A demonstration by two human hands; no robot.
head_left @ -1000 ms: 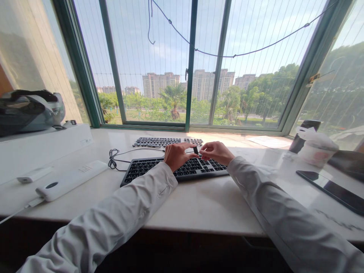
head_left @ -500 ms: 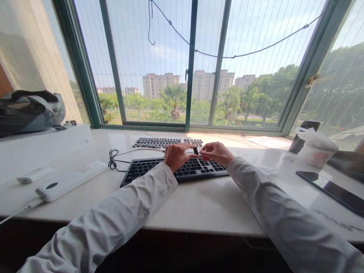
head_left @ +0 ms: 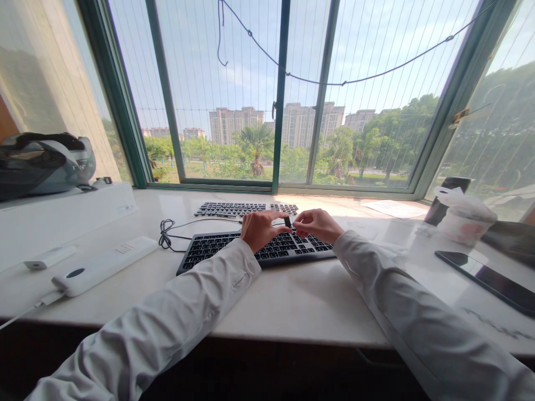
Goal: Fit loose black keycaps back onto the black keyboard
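Note:
A small black keycap point(head_left: 287, 221) is pinched between the thumb and fingers of my left hand point(head_left: 258, 229), held up over the keyboard. My right hand point(head_left: 318, 224) is close by on the right, with thumb and index finger pressed together at the keycap's edge. Whatever sits between those right fingertips is too small to make out. Under both hands lies a black keyboard point(head_left: 217, 248) with its key bases exposed; my hands and sleeves cover part of it. Behind it, rows of loose black keycaps point(head_left: 229, 209) are laid out in keyboard order.
A coiled black cable point(head_left: 167, 234) lies left of the keyboard. Further left are a white power strip point(head_left: 108, 264) and a white box point(head_left: 62, 223) bearing a dark helmet point(head_left: 45, 164). At right stand a phone point(head_left: 489, 281), a bagged cup point(head_left: 466, 220) and a dark bottle point(head_left: 447, 203).
Both hands stay almost in place. The keycap has turned very slightly in the left fingers, and the right fingertips have shifted a little beside it.

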